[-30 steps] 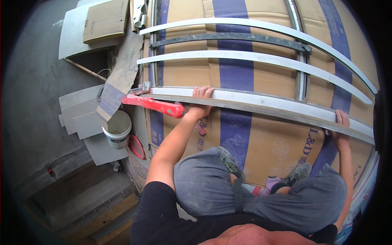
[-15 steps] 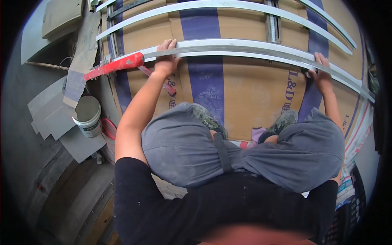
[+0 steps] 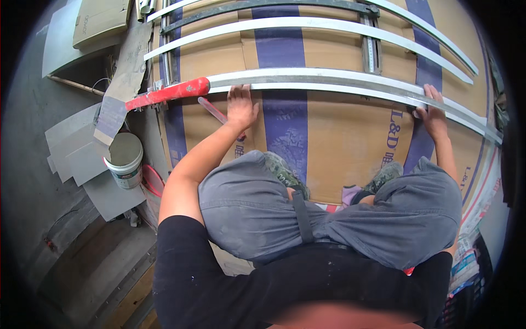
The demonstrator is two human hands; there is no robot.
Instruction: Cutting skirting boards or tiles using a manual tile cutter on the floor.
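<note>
A long manual tile cutter lies crosswise in front of me, with a grey metal rail (image 3: 329, 81) and a scuffed red handle (image 3: 170, 93) at its left end. Under the rail runs a white strip (image 3: 296, 86), its edges showing on both sides. My left hand (image 3: 241, 107) has its fingers stretched toward the strip's near edge, the tips at that edge beside the red handle. Farther right, my right hand (image 3: 433, 115) has its fingers over the strip and its thumb at the near edge. A translucent red-ended stick (image 3: 213, 111) lies beside my left hand.
More white strips (image 3: 285, 23) lie beyond the cutter on brown cardboard (image 3: 350, 142) with purple bands. To the left stand a white bucket (image 3: 126, 167) of grey paste, a red-rimmed round thing (image 3: 153, 181) and grey sheets (image 3: 112, 197). My knees and shoes are close by.
My left hand has drawn back from over the strip and rail to the near edge and shifted right. My right hand stays at the strip. The whole view has shifted slightly.
</note>
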